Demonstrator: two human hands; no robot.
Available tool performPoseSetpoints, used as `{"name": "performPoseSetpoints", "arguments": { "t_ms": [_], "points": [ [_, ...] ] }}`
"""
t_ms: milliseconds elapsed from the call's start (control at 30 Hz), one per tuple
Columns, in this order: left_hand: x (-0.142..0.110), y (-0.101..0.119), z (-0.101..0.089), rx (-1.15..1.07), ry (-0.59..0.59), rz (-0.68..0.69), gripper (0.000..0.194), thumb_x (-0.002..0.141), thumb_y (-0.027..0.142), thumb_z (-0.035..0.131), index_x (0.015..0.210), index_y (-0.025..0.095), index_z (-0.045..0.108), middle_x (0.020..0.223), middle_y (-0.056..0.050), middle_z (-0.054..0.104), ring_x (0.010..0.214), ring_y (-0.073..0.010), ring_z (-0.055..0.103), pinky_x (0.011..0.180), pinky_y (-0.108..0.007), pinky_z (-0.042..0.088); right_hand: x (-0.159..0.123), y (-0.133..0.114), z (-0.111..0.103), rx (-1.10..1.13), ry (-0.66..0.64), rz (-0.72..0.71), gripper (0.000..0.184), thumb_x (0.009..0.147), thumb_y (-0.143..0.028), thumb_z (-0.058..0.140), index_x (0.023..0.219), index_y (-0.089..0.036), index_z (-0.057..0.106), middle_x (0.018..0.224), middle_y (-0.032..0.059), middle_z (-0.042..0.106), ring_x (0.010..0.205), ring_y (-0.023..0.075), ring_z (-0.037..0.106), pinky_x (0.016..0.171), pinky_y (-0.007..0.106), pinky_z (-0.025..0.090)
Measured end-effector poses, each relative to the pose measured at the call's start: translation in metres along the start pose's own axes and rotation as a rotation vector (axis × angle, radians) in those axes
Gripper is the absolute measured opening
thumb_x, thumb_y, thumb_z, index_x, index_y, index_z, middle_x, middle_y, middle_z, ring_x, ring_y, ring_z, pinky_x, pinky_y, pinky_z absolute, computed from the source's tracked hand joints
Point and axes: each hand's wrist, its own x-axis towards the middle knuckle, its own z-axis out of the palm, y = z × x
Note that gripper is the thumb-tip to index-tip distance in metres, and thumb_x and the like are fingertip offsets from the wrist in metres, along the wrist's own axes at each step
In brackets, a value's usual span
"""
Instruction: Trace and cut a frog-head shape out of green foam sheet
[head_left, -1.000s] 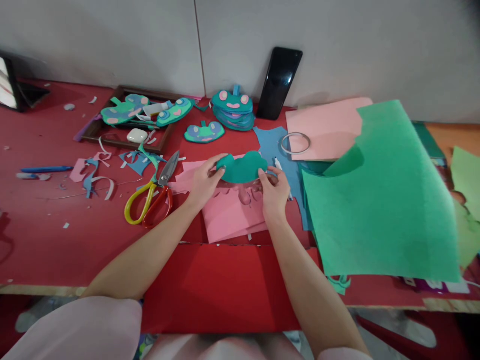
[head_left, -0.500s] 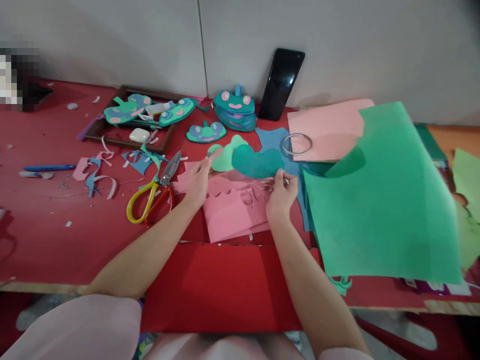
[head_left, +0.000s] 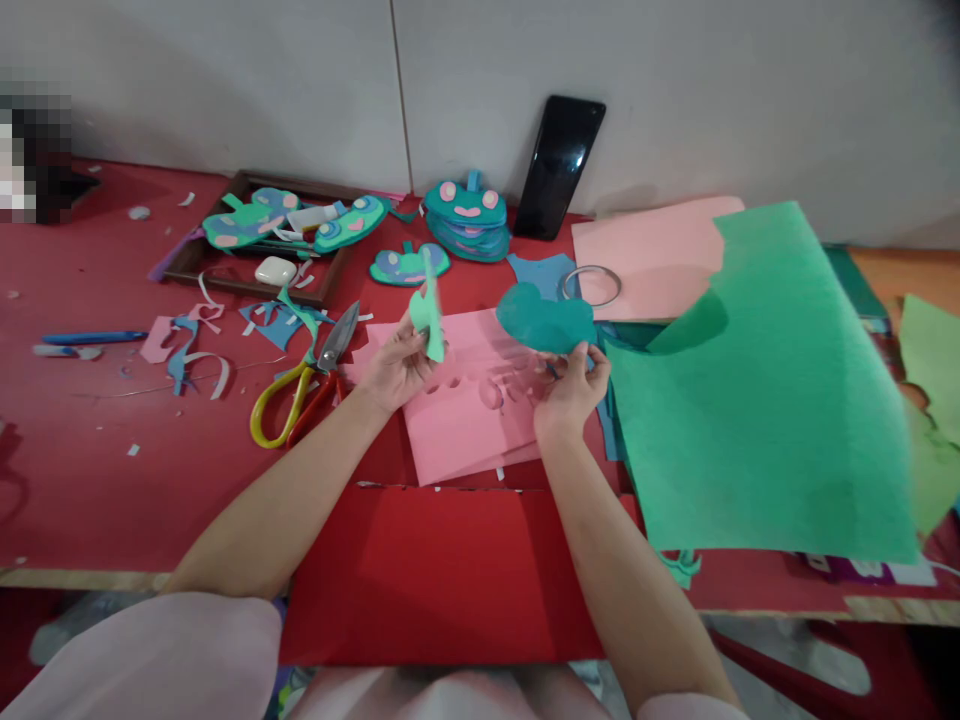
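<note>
My left hand (head_left: 399, 368) grips a light green felt cutout (head_left: 429, 318), turned nearly edge-on and held upright. In my right hand (head_left: 574, 385) is a dark teal felt cutout (head_left: 544, 318) with a lobed outline, pinched at its lower right edge. The two pieces are apart. Under and between my hands lie pink felt sheets (head_left: 465, 435) with notched edges and holes cut in them. Scissors (head_left: 319, 375) with one yellow and one red handle rest just left of my left hand, blades pointing away.
Finished frog-like felt faces (head_left: 466, 215) stand by the wall near a leaning phone (head_left: 561, 165). A brown tray (head_left: 330, 285) holds more pieces. Large green felt (head_left: 772, 430), pink felt (head_left: 645, 250) and a metal ring (head_left: 592, 286) lie right. Scraps and a blue pen (head_left: 94, 338) lie left.
The light green and teal cutouts, overlapping before, are now separated. My left hand has turned the green piece upright; the teal piece has shifted right with my right hand.
</note>
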Motion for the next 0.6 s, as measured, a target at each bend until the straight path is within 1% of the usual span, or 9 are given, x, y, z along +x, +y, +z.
{"name": "performPoseSetpoints", "arguments": {
  "t_ms": [100, 167, 233, 333, 400, 467, 500, 533, 600],
  "points": [
    [0.002, -0.006, 0.000, 0.103, -0.033, 0.008, 0.024, 0.067, 0.011, 0.069, 0.088, 0.020, 0.064, 0.071, 0.005, 0.062, 0.061, -0.0052, 0.060, 0.065, -0.017, 0.052, 0.000, 0.001, 0.002, 0.010, -0.038, 0.030, 0.029, 0.079, -0.043, 0.053, 0.097, -0.025, 0.040, 0.058, -0.0092, 0.054, 0.048, 0.0096, 0.059, 0.042, 0.019, 0.043],
    [0.005, -0.011, -0.001, 0.243, -0.010, 0.049, 0.017, 0.067, 0.019, 0.072, 0.082, 0.019, 0.063, 0.068, 0.004, 0.061, 0.062, -0.0075, 0.060, 0.062, -0.020, 0.052, -0.002, 0.004, 0.004, 0.036, -0.119, 0.042, 0.026, 0.077, -0.039, 0.057, 0.092, -0.023, 0.043, 0.054, -0.0098, 0.052, 0.047, 0.0093, 0.059, 0.042, 0.019, 0.042],
    [0.008, -0.015, -0.004, 0.436, 0.029, 0.108, 0.018, 0.070, 0.029, 0.071, 0.082, 0.020, 0.062, 0.070, 0.003, 0.062, 0.064, -0.0104, 0.061, 0.060, -0.023, 0.052, -0.006, 0.007, 0.006, 0.052, -0.225, 0.080, 0.023, 0.075, -0.036, 0.060, 0.087, -0.023, 0.046, 0.054, -0.0100, 0.051, 0.045, 0.0083, 0.056, 0.041, 0.019, 0.041],
    [0.009, -0.016, -0.007, 0.802, 0.105, 0.308, 0.021, 0.070, 0.037, 0.070, 0.081, 0.020, 0.063, 0.081, -0.001, 0.063, 0.076, -0.0144, 0.062, 0.067, -0.027, 0.052, -0.013, 0.010, 0.009, 0.065, -0.359, 0.116, 0.018, 0.073, -0.030, 0.062, 0.085, -0.022, 0.050, 0.055, -0.0098, 0.052, 0.042, 0.0063, 0.052, 0.041, 0.019, 0.041],
    [0.010, -0.014, -0.009, 0.977, 0.149, 0.464, 0.021, 0.069, 0.038, 0.070, 0.081, 0.021, 0.065, 0.100, -0.004, 0.062, 0.094, -0.0173, 0.060, 0.077, -0.029, 0.052, -0.017, 0.011, 0.009, 0.067, -0.410, 0.112, 0.017, 0.073, -0.029, 0.062, 0.085, -0.022, 0.051, 0.056, -0.0095, 0.053, 0.041, 0.0058, 0.052, 0.041, 0.018, 0.040],
    [0.012, -0.013, -0.012, 1.032, 0.151, 0.546, 0.022, 0.071, 0.038, 0.069, 0.085, 0.022, 0.065, 0.118, -0.005, 0.057, 0.110, -0.0194, 0.054, 0.087, -0.031, 0.049, -0.018, 0.009, 0.009, 0.077, -0.429, 0.107, 0.017, 0.075, -0.031, 0.061, 0.086, -0.023, 0.051, 0.054, -0.0097, 0.053, 0.041, 0.0062, 0.052, 0.041, 0.018, 0.040],
    [0.013, -0.013, -0.013, 1.018, 0.131, 0.542, 0.023, 0.072, 0.038, 0.068, 0.089, 0.023, 0.065, 0.121, -0.005, 0.056, 0.114, -0.0198, 0.052, 0.091, -0.033, 0.047, -0.018, 0.009, 0.009, 0.086, -0.433, 0.108, 0.017, 0.076, -0.033, 0.061, 0.086, -0.023, 0.051, 0.052, -0.0100, 0.052, 0.041, 0.0065, 0.052, 0.041, 0.018, 0.040],
    [0.014, -0.013, -0.014, 0.988, 0.105, 0.518, 0.025, 0.072, 0.039, 0.067, 0.092, 0.023, 0.064, 0.121, -0.004, 0.057, 0.115, -0.0200, 0.052, 0.094, -0.035, 0.046, -0.018, 0.008, 0.009, 0.094, -0.435, 0.107, 0.018, 0.076, -0.035, 0.061, 0.085, -0.023, 0.050, 0.051, -0.0103, 0.051, 0.041, 0.0070, 0.053, 0.041, 0.019, 0.040],
    [0.017, -0.016, -0.017, 0.923, 0.069, 0.444, 0.031, 0.072, 0.040, 0.067, 0.098, 0.024, 0.063, 0.113, -0.004, 0.062, 0.107, -0.0202, 0.058, 0.093, -0.038, 0.047, -0.017, 0.007, 0.009, 0.100, -0.433, 0.105, 0.019, 0.077, -0.036, 0.061, 0.085, -0.023, 0.049, 0.048, -0.0107, 0.051, 0.040, 0.0076, 0.053, 0.041, 0.019, 0.039]
  ]
}}
